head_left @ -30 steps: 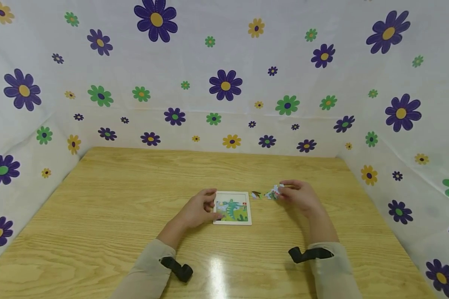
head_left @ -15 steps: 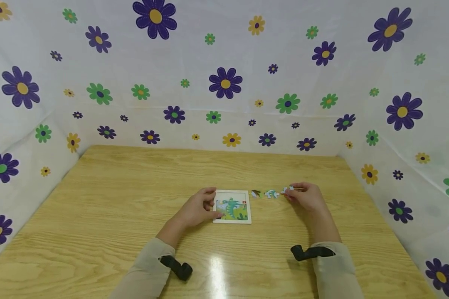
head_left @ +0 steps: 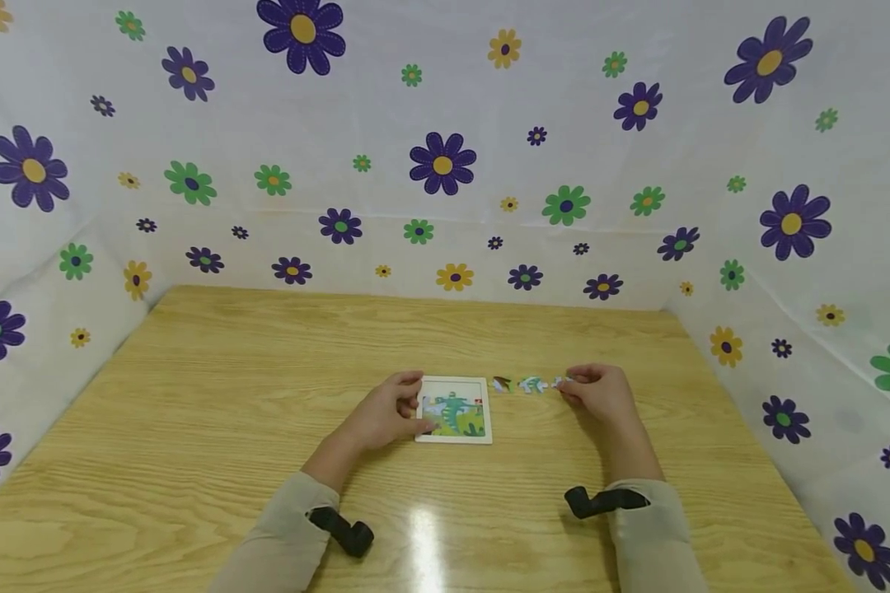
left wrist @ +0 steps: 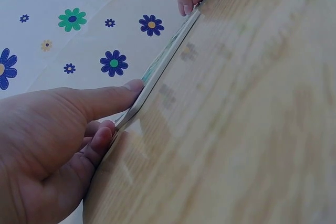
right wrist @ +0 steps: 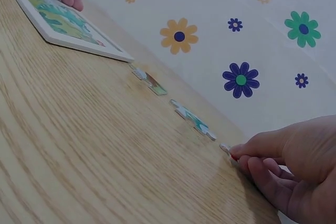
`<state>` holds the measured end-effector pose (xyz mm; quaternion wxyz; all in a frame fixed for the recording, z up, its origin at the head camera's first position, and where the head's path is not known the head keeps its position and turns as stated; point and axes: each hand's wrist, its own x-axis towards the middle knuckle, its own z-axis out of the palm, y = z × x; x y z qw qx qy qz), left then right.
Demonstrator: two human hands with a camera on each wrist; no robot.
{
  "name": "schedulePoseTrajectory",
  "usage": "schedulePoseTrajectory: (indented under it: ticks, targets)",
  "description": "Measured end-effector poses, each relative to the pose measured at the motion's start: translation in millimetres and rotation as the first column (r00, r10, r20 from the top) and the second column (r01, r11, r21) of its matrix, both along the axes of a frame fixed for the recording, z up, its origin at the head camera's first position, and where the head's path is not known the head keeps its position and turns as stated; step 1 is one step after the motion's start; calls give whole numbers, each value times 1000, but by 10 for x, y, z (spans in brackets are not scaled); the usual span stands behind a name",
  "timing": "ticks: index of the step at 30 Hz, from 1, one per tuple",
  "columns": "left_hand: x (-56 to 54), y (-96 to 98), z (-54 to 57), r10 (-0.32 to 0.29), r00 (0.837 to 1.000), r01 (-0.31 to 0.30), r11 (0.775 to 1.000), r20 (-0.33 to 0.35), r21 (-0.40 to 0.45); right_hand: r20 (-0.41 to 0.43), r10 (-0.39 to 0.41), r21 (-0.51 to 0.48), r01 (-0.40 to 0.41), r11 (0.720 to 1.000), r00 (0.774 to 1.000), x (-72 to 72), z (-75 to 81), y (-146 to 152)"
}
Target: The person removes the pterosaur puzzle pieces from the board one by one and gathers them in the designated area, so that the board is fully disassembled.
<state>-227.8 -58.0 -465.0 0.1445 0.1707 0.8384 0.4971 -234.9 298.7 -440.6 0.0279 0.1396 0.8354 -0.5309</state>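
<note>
A square jigsaw puzzle board (head_left: 489, 416) with a white rim lies on the table, showing a green dinosaur picture in its lower part. My left hand (head_left: 381, 412) grips its left edge, thumb on the top face and fingers curled at the side. To the right of the board, my right hand (head_left: 601, 397) pinches a small puzzle piece (right wrist: 224, 147) at table level; the fingers cover most of it. Between that hand and the board lie two loose pieces, a brown-and-green puzzle piece (right wrist: 150, 81) and a white-and-teal puzzle piece (right wrist: 193, 120), flat and apart.
The pale wooden table (head_left: 267, 346) extends around both hands. Behind it and at both sides hangs a white cloth (head_left: 386, 107) printed with flowers. Each sleeve cuff has a black strap-like device (head_left: 344, 531) on it.
My right hand has moved right with its piece, away from the white-and-teal piece, then lowered it to the table. The left hand keeps its grip on the board. The head view has shifted slightly.
</note>
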Motion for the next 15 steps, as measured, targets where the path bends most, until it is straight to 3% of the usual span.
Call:
schedulePoseTrajectory:
  ticks: [5,15]
  targets:
    - [5,-3,-2,5,1000,-5,1000,-3,7,-18,30,-36,-30,999,999,-4,-5,28]
    - [14,-2,28,-4,1000,4,1000,-8,3,-8,-5,-114,4,993,1000,-42,-15,-56]
